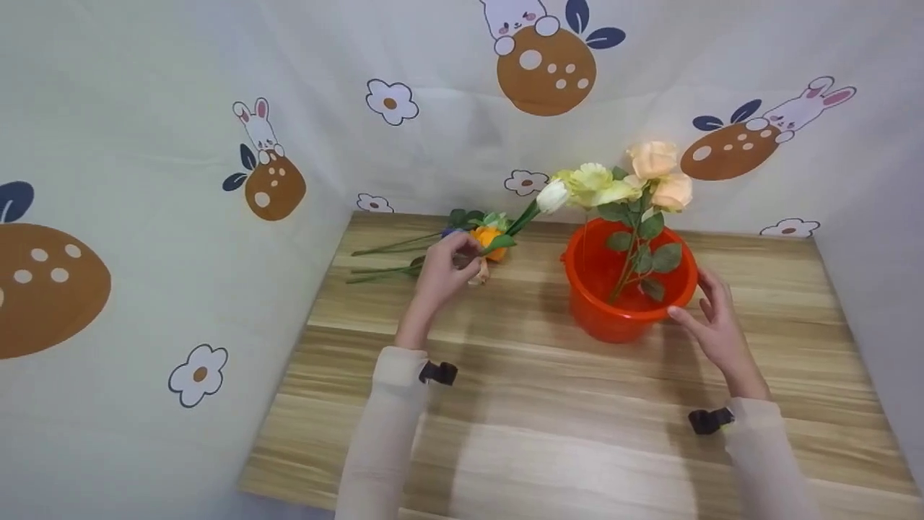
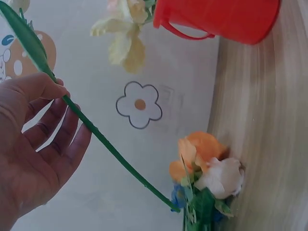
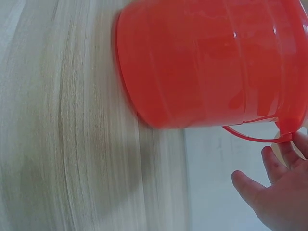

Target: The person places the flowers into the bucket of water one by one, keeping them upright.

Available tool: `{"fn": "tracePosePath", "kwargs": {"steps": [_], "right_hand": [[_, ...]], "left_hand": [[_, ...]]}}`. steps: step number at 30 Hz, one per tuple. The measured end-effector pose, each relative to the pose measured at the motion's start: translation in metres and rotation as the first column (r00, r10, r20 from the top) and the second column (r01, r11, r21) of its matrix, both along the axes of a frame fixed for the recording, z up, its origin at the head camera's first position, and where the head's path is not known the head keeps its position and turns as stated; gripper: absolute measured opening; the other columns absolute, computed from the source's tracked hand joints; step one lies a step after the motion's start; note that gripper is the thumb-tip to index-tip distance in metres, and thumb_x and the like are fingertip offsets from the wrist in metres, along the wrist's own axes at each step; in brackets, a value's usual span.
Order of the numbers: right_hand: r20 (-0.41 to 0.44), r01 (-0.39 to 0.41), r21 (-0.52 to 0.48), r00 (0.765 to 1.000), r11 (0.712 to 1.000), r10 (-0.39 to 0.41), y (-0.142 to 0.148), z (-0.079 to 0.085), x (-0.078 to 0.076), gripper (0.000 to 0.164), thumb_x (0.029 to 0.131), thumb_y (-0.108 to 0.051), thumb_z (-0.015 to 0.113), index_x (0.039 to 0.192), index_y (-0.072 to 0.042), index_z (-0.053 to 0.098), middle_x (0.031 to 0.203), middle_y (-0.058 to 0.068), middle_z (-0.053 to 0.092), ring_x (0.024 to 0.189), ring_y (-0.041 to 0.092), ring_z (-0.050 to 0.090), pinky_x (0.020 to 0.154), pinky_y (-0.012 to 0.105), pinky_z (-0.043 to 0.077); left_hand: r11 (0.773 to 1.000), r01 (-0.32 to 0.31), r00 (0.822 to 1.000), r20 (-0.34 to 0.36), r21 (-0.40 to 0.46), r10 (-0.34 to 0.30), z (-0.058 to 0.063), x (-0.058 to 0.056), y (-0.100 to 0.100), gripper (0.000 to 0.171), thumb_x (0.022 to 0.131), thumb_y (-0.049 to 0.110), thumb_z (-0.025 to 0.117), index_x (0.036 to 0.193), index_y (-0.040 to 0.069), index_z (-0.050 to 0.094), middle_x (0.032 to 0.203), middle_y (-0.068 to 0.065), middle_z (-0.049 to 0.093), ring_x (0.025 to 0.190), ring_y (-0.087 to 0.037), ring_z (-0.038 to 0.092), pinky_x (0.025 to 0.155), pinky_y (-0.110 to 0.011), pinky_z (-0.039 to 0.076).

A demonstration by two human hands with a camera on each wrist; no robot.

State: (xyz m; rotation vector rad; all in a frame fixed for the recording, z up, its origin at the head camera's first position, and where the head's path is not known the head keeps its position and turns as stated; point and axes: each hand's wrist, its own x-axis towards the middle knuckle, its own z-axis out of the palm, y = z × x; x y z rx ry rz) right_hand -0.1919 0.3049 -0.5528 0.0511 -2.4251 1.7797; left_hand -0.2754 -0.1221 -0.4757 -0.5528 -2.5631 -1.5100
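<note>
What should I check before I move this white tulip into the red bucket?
1. Left hand pinching the stem of the white tulip: ok.
2. Red bucket upright on the table: ok.
3. Right hand at the bucket's rim: ok.
4. Right hand's hold firm enough: cannot tell.
5. Space beside the peach roses for another stem: looks ok.
6. Stem's lower end above the bucket: not ok, it's left of it.

White tulip [image 1: 553, 196] cropped in left wrist view, flowers [image 1: 491, 242] partly behind left grip [image 1: 444, 267]
</note>
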Motion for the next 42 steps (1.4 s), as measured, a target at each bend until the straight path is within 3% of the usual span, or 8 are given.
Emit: {"fn": "tracePosePath", "kwargs": {"steps": [10,17,28,38,42], "right_hand": [[0.024,0.006,0.006,1.0,1.0,-0.006,0.0,-0.002,0.004,0.084,0.092,-0.006,0.069,0.159,-0.012,0.018,0.163,0.015,0.018,0.152,0.036,0.017,0.122,0.063,0.013],[-0.004,-0.006,-0.005,1.0,1.0,0.006,0.0,-0.003,-0.001,0.085,0.092,-0.002,0.068,0.159,-0.007,0.017,0.162,0.017,0.017,0.152,0.039,0.015,0.121,0.066,0.013],[-0.002,-0.003,-0.018,1.0,1.0,0.003,-0.001,-0.002,-0.002,0.084,0.092,-0.002,0.068,0.159,-0.008,0.017,0.161,0.018,0.017,0.152,0.04,0.015,0.121,0.066,0.012],[-0.005,-0.006,-0.007,1.0,1.0,0.005,-0.001,0.0,0.0,0.083,0.092,-0.008,0.069,0.159,-0.011,0.019,0.162,0.017,0.017,0.152,0.038,0.016,0.122,0.064,0.013],[-0.008,-0.006,-0.014,1.0,1.0,0.006,0.0,-0.001,0.0,0.084,0.092,-0.007,0.07,0.159,-0.011,0.019,0.162,0.016,0.018,0.152,0.038,0.016,0.122,0.064,0.013]], "left_hand": [[0.996,0.054,0.998,-0.038,0.064,-0.052,0.013,-0.002,0.031,0.012,0.088,-0.002,0.065,0.1,-0.002,0.066,0.101,-0.017,0.067,0.096,-0.022,0.066,0.083,-0.031,0.061],[0.991,0.09,0.993,-0.083,0.102,-0.082,0.027,-0.006,0.052,0.013,0.089,0.002,0.065,0.102,-0.001,0.066,0.101,-0.015,0.067,0.095,-0.02,0.065,0.083,-0.028,0.061],[0.966,0.126,0.992,-0.044,0.227,-0.12,0.049,-0.008,0.082,0.016,0.091,0.003,0.066,0.106,-0.002,0.066,0.105,-0.018,0.068,0.096,-0.023,0.066,0.085,-0.032,0.061],[0.913,0.132,0.991,-0.027,0.387,-0.131,0.067,-0.012,0.117,0.022,0.093,0.009,0.069,0.111,-0.002,0.063,0.105,-0.018,0.068,0.093,-0.017,0.067,0.085,-0.028,0.06],[0.891,0.132,0.991,-0.027,0.435,-0.133,0.066,-0.015,0.137,0.025,0.091,0.01,0.071,0.111,-0.002,0.063,0.105,-0.018,0.068,0.092,-0.014,0.067,0.083,-0.028,0.061]]}}
